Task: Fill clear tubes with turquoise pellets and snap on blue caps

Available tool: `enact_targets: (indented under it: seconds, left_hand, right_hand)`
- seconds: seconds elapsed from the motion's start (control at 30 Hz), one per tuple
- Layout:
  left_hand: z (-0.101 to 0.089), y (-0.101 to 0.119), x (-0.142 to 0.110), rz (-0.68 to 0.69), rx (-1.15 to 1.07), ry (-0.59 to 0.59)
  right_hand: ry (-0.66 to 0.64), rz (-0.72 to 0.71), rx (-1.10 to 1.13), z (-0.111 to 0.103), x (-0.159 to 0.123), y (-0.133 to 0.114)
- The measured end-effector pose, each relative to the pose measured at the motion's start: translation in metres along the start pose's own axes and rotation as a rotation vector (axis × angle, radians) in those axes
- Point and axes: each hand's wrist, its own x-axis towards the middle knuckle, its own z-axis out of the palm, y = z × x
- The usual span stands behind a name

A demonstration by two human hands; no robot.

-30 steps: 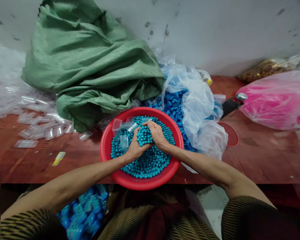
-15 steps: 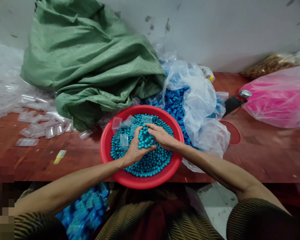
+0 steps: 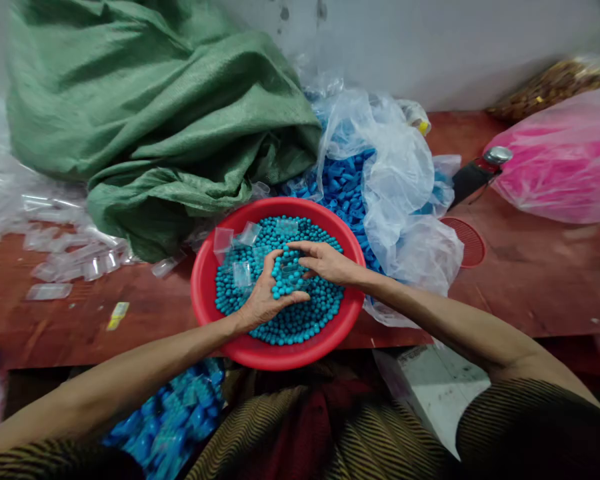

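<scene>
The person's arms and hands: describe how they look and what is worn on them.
The left hand and right hand are bare; no gloves or watch can be made out. Both forearms are uncovered. The left sleeve and right sleeve are dark with fine, olive-yellow stripes; the right one ends near the elbow and turns nearly black in shadow.

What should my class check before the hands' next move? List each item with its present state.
1. Left hand and right hand both visible: ok, over the bowl.
2. Beads in the bowl: ok, plenty.
3. Only beads in the bowl: not ok. Clear plastic pieces lie among them.
4. Firm grip on the beads between the hands: cannot tell, partly hidden.
5. Bowl's base fully on the table: cannot tell. The base is out of sight.
6. Sack outside the bowl: ok, behind it.
</scene>
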Motion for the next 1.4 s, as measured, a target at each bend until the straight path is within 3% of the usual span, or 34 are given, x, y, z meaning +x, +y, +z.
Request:
enact_targets:
  seconds: [0.1,0.27,0.47,0.6,0.93,1.1,1.4]
  left_hand:
    - [-0.001,-0.001,-0.005,0.014,0.04,-0.037]
    - [-0.003,0.001,-0.017,-0.006,0.144,-0.21]
    - [-0.01,-0.006,-0.022,-0.064,0.479,-0.407]
    - [-0.02,-0.008,-0.025,-0.087,0.586,-0.474]
    - [-0.04,0.021,-0.037,-0.148,0.623,-0.622]
    - [-0.033,0.015,-0.039,-0.112,0.632,-0.653]
    - [-0.031,0.006,-0.04,0.079,0.602,-0.652]
  right_hand:
    - [-0.03,-0.012,-0.045,-0.001,-0.006,0.001]
    - [-0.078,0.034,-0.162,0.003,-0.025,0.009]
    - [-0.073,-0.037,-0.647,0.007,-0.039,0.015]
    - [-0.163,-0.066,-0.854,0.008,-0.039,0.016]
    - [-0.316,-0.198,-1.02,0.019,-0.057,0.013]
    - [-0.366,-0.174,-1.026,0.022,-0.053,0.019]
    - [-0.472,-0.192,-1.025,0.019,-0.047,0.02]
